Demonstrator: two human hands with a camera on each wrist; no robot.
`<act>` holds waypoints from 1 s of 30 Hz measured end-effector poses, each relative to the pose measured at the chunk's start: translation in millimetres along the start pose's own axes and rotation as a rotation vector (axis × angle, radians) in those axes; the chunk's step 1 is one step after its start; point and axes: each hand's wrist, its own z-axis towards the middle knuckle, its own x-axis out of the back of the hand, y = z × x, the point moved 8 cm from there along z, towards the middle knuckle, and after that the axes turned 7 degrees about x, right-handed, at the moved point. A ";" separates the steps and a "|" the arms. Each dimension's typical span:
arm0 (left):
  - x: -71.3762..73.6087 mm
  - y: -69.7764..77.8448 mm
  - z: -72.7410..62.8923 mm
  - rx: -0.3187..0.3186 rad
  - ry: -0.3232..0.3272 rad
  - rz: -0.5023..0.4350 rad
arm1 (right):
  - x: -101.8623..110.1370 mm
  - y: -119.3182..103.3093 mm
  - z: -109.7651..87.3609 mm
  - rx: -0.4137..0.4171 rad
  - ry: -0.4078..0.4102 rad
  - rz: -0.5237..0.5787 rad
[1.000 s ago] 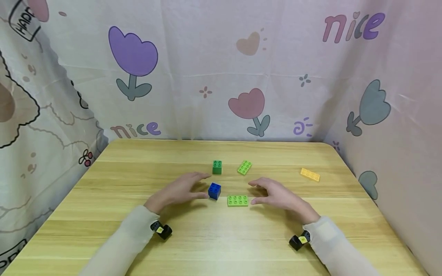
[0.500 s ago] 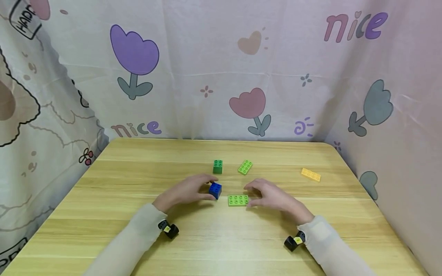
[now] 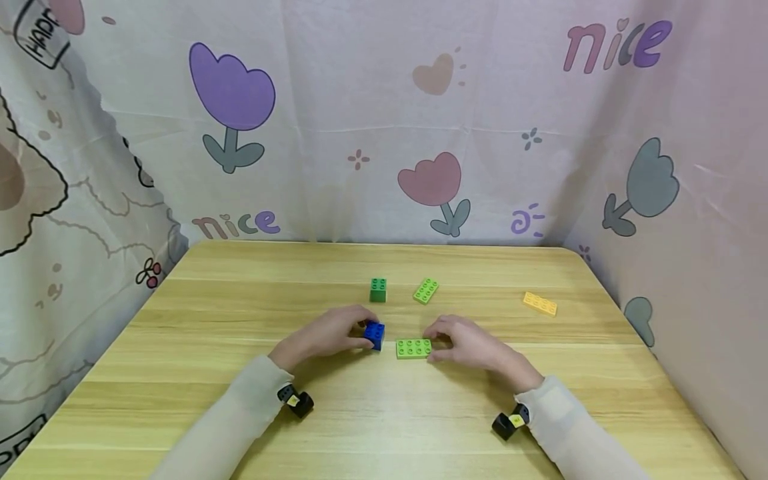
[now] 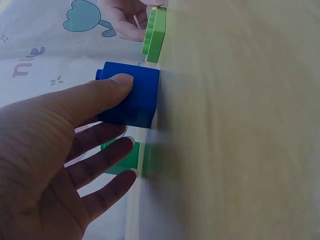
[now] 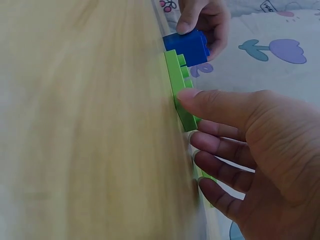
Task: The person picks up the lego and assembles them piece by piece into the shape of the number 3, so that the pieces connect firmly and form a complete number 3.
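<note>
My left hand [image 3: 329, 331] pinches a blue toy building brick [image 3: 375, 336] between thumb and fingers, just left of the table's middle. In the left wrist view the thumb presses flat on the side of the blue brick [image 4: 137, 95], while the other fingers spread loosely. Just to its right lies a flat light green building brick [image 3: 413, 349], studs up. The right hand [image 3: 474, 343] grips that brick's right end, thumb on the near side and fingertips at the far side. The right wrist view has the thumb on the light green brick [image 5: 176, 80], its studs facing the palm side.
Behind the hands stand a dark green brick [image 3: 378, 291] and a second light green brick [image 3: 426, 291], set at a slant. A yellow flat brick [image 3: 540, 303] lies at the back right. The wooden table [image 3: 384, 427] ends against a printed cloth [image 3: 336, 100].
Both hands have moved inward toward the bricks. The left hand has taken hold of the blue brick and turned it slightly; the right has closed on the light green brick's end.
</note>
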 end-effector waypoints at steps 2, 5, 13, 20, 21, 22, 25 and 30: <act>-0.1 0.4 0.0 -0.003 0.004 -0.002 | 0.1 -0.8 0.0 0.005 0.003 -0.010; -1.3 0.0 0.1 -0.004 0.004 -0.015 | -0.4 -2.1 -0.3 0.013 0.005 -0.023; -4.6 -2.6 -0.8 0.029 -0.012 -0.065 | -1.1 -5.2 -2.0 0.016 0.020 -0.045; -3.5 1.9 -2.8 0.027 0.008 -0.077 | -2.3 -6.4 -3.1 0.009 0.022 -0.057; -2.6 3.9 -3.3 0.020 0.015 -0.080 | -2.5 -6.4 -3.1 0.008 0.023 -0.057; -1.9 5.8 -3.8 0.016 0.021 -0.082 | -2.6 -6.4 -3.0 0.007 0.023 -0.056; 0.0 11.9 -5.3 0.010 0.032 -0.096 | -3.4 -7.3 -3.3 -0.001 0.022 -0.041; 1.8 21.5 -6.5 0.000 0.048 -0.096 | -4.4 -9.3 -2.7 0.000 0.030 -0.014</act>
